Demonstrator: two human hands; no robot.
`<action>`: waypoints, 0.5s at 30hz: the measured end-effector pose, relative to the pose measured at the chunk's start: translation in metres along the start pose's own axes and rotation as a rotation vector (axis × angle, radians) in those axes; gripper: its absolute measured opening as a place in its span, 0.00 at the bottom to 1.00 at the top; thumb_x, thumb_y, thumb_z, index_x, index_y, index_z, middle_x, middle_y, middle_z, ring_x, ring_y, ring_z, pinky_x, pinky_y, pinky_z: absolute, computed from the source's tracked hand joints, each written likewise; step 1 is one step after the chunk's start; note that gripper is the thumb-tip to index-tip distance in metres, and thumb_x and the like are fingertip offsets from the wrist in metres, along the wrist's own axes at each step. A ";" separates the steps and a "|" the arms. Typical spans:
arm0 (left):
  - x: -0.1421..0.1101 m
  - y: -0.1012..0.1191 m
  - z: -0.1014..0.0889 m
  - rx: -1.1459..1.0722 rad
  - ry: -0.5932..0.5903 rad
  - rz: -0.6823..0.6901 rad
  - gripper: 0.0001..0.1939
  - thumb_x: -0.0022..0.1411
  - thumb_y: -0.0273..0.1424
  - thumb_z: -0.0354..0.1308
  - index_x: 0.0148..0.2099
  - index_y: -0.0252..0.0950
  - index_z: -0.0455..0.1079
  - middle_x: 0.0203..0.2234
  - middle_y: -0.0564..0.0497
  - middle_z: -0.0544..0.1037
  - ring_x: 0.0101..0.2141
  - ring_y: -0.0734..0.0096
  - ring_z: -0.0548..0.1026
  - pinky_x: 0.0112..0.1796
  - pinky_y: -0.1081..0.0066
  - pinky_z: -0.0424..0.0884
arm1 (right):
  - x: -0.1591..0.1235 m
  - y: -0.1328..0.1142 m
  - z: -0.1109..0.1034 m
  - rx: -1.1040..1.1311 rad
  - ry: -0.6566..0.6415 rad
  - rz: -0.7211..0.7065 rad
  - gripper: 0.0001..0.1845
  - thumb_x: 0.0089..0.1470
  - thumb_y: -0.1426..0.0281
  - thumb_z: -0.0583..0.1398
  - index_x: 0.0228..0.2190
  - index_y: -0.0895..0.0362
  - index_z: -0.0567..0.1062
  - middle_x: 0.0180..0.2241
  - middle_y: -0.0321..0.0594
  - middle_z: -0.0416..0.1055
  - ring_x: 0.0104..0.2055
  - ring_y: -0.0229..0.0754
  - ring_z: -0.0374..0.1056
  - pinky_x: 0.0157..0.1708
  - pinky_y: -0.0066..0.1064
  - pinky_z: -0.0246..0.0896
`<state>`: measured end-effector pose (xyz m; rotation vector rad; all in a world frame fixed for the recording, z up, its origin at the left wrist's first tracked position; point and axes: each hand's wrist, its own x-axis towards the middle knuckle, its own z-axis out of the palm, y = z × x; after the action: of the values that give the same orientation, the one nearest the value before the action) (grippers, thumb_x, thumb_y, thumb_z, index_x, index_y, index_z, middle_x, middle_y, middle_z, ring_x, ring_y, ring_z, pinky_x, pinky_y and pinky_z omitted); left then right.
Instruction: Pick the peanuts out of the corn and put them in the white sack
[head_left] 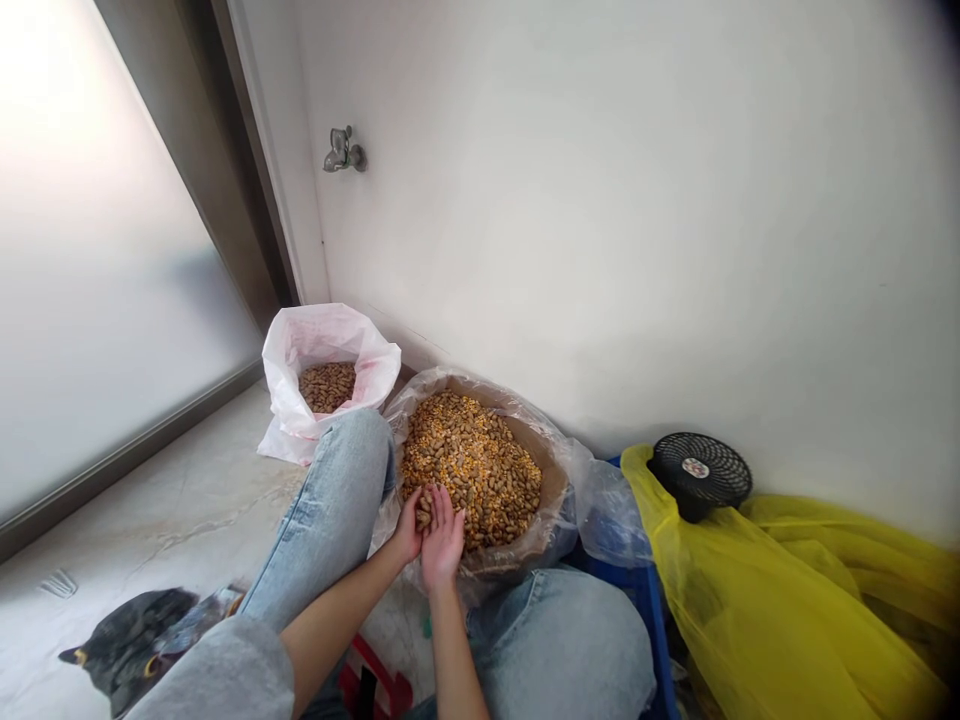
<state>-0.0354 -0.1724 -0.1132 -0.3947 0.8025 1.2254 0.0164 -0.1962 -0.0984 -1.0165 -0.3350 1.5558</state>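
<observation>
My left hand (pixel 407 530) and my right hand (pixel 442 535) are cupped together, with a few peanuts in the shell (pixel 424 510) held between the palms. Both hands sit just over the near side of a brown paper-lined plastic sack (pixel 551 500). The sack is filled with a mix of yellow corn kernels and peanuts (pixel 472 465). Behind my left knee, a white-and-pink plastic bag (pixel 330 340) stands open with shelled-looking brown peanuts (pixel 327 387) inside. My jeans-covered legs lie on either side of my forearms.
A wall tap (pixel 343 150) sticks out of the white wall. To the right are a blue crate (pixel 630 600), a yellow plastic sheet (pixel 772 600) and a small black fan (pixel 700 475). A frosted glass door (pixel 97 250) fills the left. A grey patterned item (pixel 127 640) and a red object (pixel 371 680) lie on the stone floor.
</observation>
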 end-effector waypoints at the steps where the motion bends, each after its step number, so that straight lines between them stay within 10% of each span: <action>1: 0.001 0.000 -0.001 -0.019 0.001 -0.001 0.06 0.53 0.29 0.52 0.31 0.34 0.68 0.24 0.50 0.75 0.31 0.70 0.74 0.34 0.72 0.68 | 0.000 -0.002 0.000 0.008 -0.013 0.015 0.27 0.49 0.50 0.45 0.41 0.50 0.71 0.51 0.37 0.63 0.56 0.40 0.54 0.55 0.38 0.43; 15: -0.008 0.003 0.004 -0.113 0.145 -0.004 0.05 0.52 0.24 0.51 0.25 0.33 0.65 0.17 0.52 0.71 0.24 0.73 0.72 0.33 0.72 0.68 | -0.019 -0.021 0.009 0.056 -0.157 0.145 0.26 0.48 0.50 0.46 0.40 0.50 0.72 0.50 0.39 0.64 0.55 0.40 0.54 0.55 0.38 0.43</action>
<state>-0.0374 -0.1739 -0.1041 -0.5819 0.8582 1.2524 0.0225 -0.2047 -0.0705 -0.8932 -0.3295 1.7710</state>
